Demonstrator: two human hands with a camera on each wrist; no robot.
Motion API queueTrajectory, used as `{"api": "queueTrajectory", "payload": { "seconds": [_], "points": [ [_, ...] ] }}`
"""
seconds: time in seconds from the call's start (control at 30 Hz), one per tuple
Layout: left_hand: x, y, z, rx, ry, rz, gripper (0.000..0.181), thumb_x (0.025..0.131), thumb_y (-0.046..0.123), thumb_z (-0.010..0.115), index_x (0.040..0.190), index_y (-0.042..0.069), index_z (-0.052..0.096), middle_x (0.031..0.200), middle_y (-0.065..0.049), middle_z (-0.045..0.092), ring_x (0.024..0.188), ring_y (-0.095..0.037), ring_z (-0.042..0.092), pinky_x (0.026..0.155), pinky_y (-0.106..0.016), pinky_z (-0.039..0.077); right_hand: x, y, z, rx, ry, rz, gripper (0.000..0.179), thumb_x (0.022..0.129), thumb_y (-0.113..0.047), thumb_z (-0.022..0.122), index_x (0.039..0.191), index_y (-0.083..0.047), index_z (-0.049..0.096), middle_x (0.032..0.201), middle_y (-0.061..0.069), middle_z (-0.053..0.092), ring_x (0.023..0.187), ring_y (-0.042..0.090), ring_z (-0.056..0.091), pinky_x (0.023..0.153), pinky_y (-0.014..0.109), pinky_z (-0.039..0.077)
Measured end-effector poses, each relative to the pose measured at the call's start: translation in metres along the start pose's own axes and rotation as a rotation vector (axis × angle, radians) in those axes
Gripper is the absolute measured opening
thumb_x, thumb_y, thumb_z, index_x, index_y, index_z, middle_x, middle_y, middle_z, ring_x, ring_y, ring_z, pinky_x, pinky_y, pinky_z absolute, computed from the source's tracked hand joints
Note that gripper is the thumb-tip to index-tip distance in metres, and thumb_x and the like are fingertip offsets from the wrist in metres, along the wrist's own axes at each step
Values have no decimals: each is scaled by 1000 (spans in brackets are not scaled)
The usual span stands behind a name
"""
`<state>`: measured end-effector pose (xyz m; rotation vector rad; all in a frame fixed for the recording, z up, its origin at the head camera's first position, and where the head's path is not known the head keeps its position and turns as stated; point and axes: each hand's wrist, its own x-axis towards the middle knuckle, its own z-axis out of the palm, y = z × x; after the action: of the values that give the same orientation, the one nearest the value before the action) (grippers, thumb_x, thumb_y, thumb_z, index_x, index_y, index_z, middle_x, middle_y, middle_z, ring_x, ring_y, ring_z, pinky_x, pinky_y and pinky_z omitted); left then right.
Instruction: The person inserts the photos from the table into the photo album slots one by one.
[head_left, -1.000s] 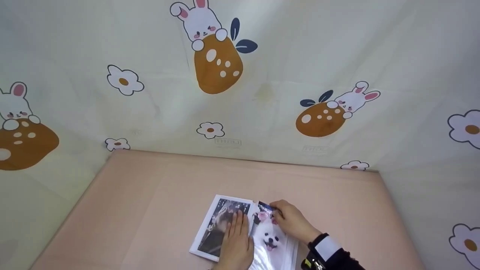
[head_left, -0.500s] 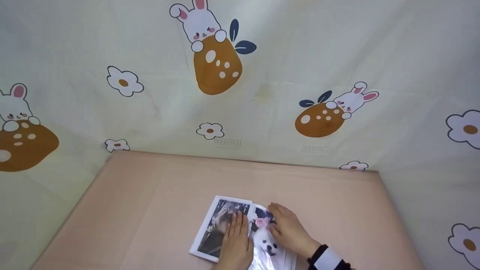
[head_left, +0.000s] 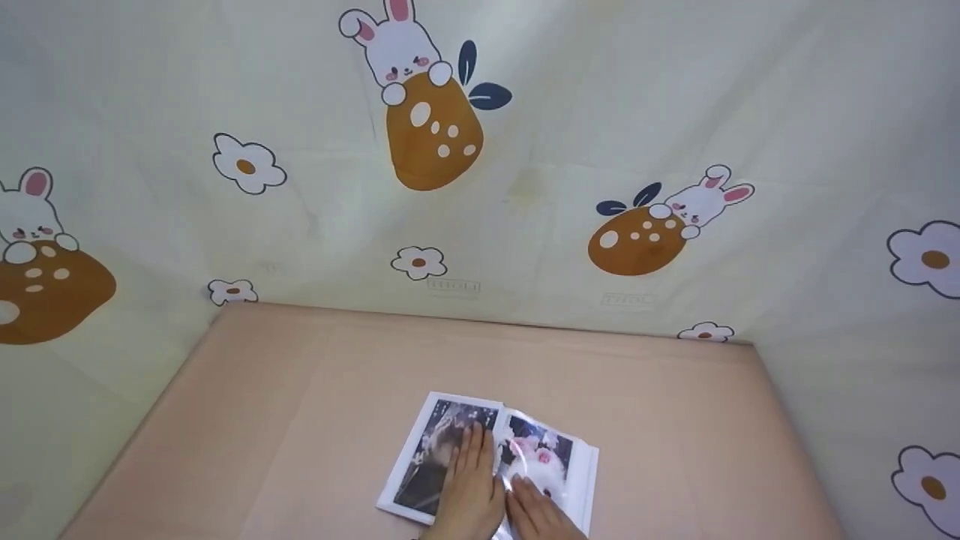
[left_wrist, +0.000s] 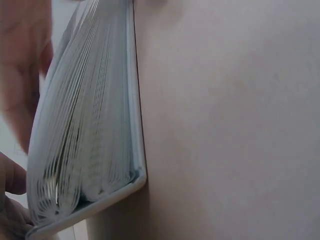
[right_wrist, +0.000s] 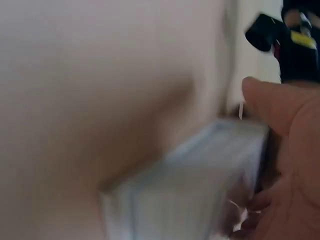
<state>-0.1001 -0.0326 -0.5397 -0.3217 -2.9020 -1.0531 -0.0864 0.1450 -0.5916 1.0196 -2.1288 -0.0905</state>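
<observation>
A white photo album (head_left: pixel 592 465) lies spread on the table at the lower middle of the head view. On its left page, over a dark photo (head_left: pixel 420 469), my left hand (head_left: pixel 469 491) rests flat with straight fingers. The right page carries a photo of a white dog with pink flowers (head_left: pixel 544 442) under a shiny clear sleeve. Near the spine, my right hand (head_left: pixel 540 514) lies on that photo, fingers extended and pointing toward the left hand. The left wrist view shows the album's layered page edges (left_wrist: pixel 85 115) from the side. The right wrist view is blurred.
The table has a pinkish-tan covering (head_left: pixel 330 405). A pale cloth (head_left: pixel 540 225) printed with rabbits and flowers rises behind it and on both sides. A black wrist strap with a device (right_wrist: pixel 300 50) shows in the right wrist view.
My right hand let go of the dog photo's upper edge and slid down the page toward me, near the spine. The photo now sits lower in its sleeve. The left hand stayed put.
</observation>
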Motion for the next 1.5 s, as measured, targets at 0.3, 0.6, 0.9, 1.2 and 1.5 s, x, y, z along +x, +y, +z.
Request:
{"api": "queueTrajectory", "payload": {
  "seconds": [0.3,0.6,0.9,1.2,1.5],
  "points": [
    [2,2,-5,-105,-55,-31,64,98,15,56,151,-15,38,163,-35,28,152,-54,25,121,-69,21,-9,15,-10,111,-219,82,103,100,-72,40,166,-8,-6,136,11,65,156,12,-27,124,14,-8],
    [8,-5,-18,-135,-100,-55,74,99,24,61,154,-16,31,166,-35,19,156,-52,16,124,-68,16,15,54,-27,603,-725,353,88,90,-38,76,152,11,38,162,29,37,150,42,38,127,37,24],
    [7,-27,-29,-118,-97,-74,103,90,43,75,155,-17,24,165,-39,15,154,-56,15,123,-69,15,33,68,-26,697,-770,471,90,91,-28,76,156,12,29,166,31,25,153,46,28,123,57,28],
    [2,-58,-45,14,-30,-114,107,73,26,82,150,-23,27,161,-44,20,151,-59,20,122,-70,19,33,72,-20,724,-743,495,93,87,-27,81,155,13,31,165,31,27,151,48,31,121,59,31],
    [3,-66,-73,-32,237,-234,95,81,14,81,147,-27,27,157,-47,24,148,-61,24,122,-68,21,31,82,-20,788,-716,556,95,85,-25,83,154,14,31,164,34,27,152,50,29,120,62,29]
  ]
}}
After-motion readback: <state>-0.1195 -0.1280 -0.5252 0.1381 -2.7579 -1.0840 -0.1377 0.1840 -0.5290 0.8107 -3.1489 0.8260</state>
